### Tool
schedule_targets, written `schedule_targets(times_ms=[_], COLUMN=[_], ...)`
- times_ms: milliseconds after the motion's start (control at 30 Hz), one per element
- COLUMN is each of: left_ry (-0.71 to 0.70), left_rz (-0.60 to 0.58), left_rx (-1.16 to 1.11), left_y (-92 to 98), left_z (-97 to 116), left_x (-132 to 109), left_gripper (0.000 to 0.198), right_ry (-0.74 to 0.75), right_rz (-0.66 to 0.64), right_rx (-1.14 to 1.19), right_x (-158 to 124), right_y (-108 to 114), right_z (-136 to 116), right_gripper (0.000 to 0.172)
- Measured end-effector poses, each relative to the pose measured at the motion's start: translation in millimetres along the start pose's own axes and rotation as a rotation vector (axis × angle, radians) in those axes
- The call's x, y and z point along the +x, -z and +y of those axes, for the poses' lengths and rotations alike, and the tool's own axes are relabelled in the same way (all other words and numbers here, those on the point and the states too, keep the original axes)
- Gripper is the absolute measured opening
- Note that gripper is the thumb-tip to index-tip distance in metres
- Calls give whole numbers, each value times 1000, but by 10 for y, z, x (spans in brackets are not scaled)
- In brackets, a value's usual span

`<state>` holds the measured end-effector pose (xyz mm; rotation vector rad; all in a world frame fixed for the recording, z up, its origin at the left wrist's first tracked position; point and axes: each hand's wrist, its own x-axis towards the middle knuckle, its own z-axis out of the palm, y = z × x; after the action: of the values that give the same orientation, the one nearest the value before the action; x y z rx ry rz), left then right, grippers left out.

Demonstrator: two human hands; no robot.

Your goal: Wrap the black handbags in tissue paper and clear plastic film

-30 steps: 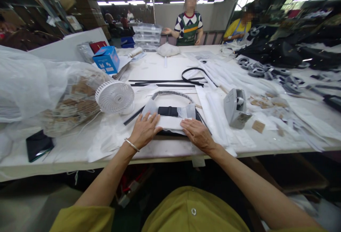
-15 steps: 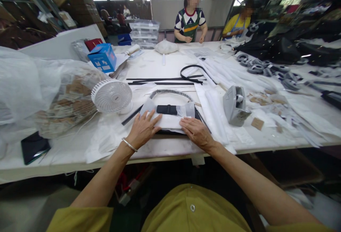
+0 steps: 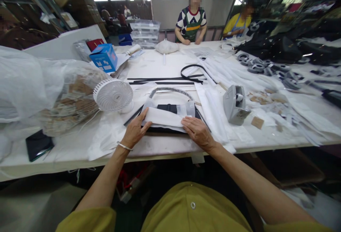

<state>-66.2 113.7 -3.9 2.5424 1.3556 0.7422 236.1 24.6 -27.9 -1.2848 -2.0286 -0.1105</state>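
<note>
A black handbag [image 3: 170, 131] lies flat before me. Its arched handle [image 3: 172, 89] is wrapped in a clear or grey covering and points away from me. Across the bag's body rests a folded white sheet [image 3: 163, 117], with a black strap or tab [image 3: 167, 108] showing just behind it. My left hand [image 3: 135, 129] is at the left end of the sheet, thumb apart from the fingers. On the right end lies my right hand [image 3: 196, 131], its fingers stretched flat over the sheet. What is under my fingertips is hidden.
A white fan [image 3: 113, 96] and a plastic bag of brown tags [image 3: 71, 100] stand left, near a dark phone [image 3: 39, 146]. Right is a grey tape dispenser [image 3: 234, 104]. Black straps [image 3: 165, 82] lie behind the handbag. A co-worker [image 3: 191, 22] is across the table.
My left hand has slid left and drawn its spread fingers closer together, uncovering more of the white sheet, which now covers more of the black strap. My right hand has barely moved.
</note>
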Motion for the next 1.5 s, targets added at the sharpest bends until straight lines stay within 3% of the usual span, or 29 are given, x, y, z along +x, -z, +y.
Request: schedule_targets(times_ms=[200, 333, 467, 567, 633, 733, 833, 900, 1033, 1133, 1267, 1500], left_ry=[-51, -135, -184, -407, -546, -604, -535, -510, -498, -485, -479, -479], left_rz=[48, 21, 66, -7, -113, -293, -321, -296, -276, -279, -289, -291], left_rx=[30, 199, 383, 324, 258, 200, 175, 160, 129, 128, 122, 79], left_y=[-53, -14, 261, 343, 216, -165, -489, -578, -562, -536, -533, -530], left_z=[-22, 53, 497, 892, 1034, 1004, 841, 770, 775, 808, 804, 766], left_x=[-9, 30, 166, 351, 471, 551, 502, 449, 404, 414, 419, 418], left_gripper=[59, 41, 30, 37, 39, 46, 49, 49, 48, 48, 48, 49], right_ry=[51, 92, 106, 122, 122, 93, -10, -189, -748, -973, -1015, -852], right_rz=[-78, -214, -250, -252, -251, -244, -243, -174, 1, -140, -257, -174], right_rx=[40, 38, 30, 25, 27, 61, 174, 276, 352, 332, 225, 75], right_x=[105, 169, 184, 175, 163, 149, 171, 227, 439, 638, 855, 928], right_y=[128, 216, 228, 205, 187, 182, 238, 312, 434, 431, 322, 111], right_z=[110, 181, 200, 198, 188, 163, 157, 193, 356, 470, 530, 615], right_gripper=[25, 38, 37, 37, 36, 36, 35, 27, 19, 26, 46, 33])
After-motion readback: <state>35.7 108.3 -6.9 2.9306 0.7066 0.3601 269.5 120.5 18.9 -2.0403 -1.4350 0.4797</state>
